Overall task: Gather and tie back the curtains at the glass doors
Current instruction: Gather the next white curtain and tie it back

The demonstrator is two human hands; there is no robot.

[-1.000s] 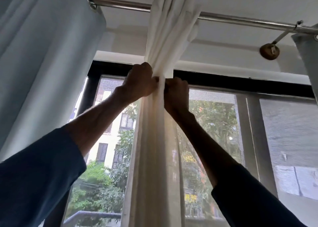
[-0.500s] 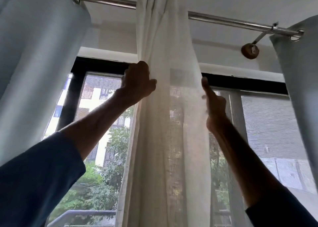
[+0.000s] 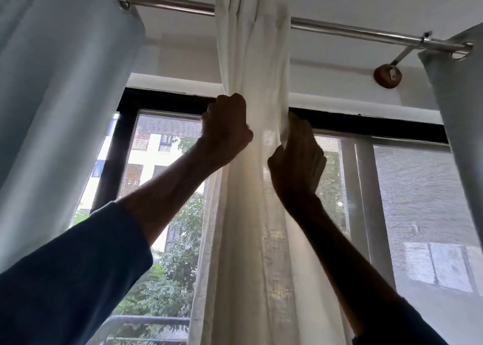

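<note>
A sheer white curtain (image 3: 251,214) hangs bunched from the metal rod (image 3: 170,3) in the middle of the view. My left hand (image 3: 226,129) is clenched on its left side, just below the top of the glass doors (image 3: 162,161). My right hand (image 3: 296,161) presses against the curtain's right edge, with the fingertips pinching a fold of the cloth. A pale blue curtain (image 3: 52,96) hangs gathered at the far left. Another blue curtain (image 3: 460,114) hangs at the far right.
A round wooden wall bracket (image 3: 386,76) carries the rod at the upper right. The black door frame (image 3: 167,100) runs across behind my hands. Trees, a building and a balcony rail (image 3: 146,321) show through the glass.
My right hand had swung out to the right with the sheer cloth spread wide. It has come back in against the curtain, which is bunched narrow again. My left hand kept its grip.
</note>
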